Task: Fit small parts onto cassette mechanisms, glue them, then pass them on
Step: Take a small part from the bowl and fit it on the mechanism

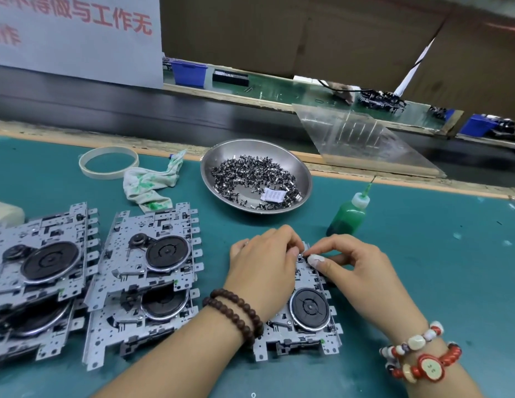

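Observation:
A metal cassette mechanism (305, 320) with a black flywheel lies on the green mat in front of me. My left hand (265, 265) lies over its far left part, fingers curled at its top edge. My right hand (357, 268), with a taped thumb, pinches a small metal part (303, 255) against that same top edge, fingertips of both hands meeting there. A steel bowl (296, 165) behind holds several small metal parts (250, 176). A green glue bottle (348, 214) with a needle tip stands just beyond my right hand.
Two stacks of mechanisms (147, 271) (40, 268) lie to the left. A stained rag (150, 185) and a tape ring (108, 162) sit at the back left. A clear plastic sheet (365, 139) leans over the black conveyor belt (135, 110) behind the mat.

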`<action>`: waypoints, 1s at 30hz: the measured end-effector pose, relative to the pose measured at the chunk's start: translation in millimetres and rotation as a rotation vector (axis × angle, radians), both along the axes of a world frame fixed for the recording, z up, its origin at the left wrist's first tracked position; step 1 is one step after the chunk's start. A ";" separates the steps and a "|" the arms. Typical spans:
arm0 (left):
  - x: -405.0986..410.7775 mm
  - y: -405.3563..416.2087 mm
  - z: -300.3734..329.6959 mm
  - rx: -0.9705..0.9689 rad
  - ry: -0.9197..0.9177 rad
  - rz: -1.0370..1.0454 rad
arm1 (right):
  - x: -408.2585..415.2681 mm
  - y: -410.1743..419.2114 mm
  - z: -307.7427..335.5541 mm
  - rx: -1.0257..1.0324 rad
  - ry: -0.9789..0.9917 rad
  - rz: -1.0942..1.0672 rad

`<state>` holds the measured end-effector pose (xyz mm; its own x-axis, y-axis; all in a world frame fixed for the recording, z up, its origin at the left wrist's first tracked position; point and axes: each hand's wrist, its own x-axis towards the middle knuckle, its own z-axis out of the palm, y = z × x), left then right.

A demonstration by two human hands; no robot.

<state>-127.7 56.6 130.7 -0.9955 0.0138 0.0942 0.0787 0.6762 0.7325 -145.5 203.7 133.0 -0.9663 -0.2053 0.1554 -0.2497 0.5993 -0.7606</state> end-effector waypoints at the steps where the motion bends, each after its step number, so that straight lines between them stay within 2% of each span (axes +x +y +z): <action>1: 0.0 0.1 0.1 -0.005 0.002 -0.002 | 0.7 -0.8 0.5 0.017 0.017 -0.004; 4: -0.2 -0.4 -0.2 -0.012 0.000 -0.012 | 0.8 -1.7 0.1 0.025 0.018 -0.009; 15: 1.3 -0.8 2.5 -0.013 -0.009 -0.015 | -1.1 -1.0 -5.3 -0.124 -0.166 0.009; 30: 1.0 -1.2 0.3 0.009 0.007 -0.021 | 0.3 -4.4 -7.2 -0.153 -0.137 0.008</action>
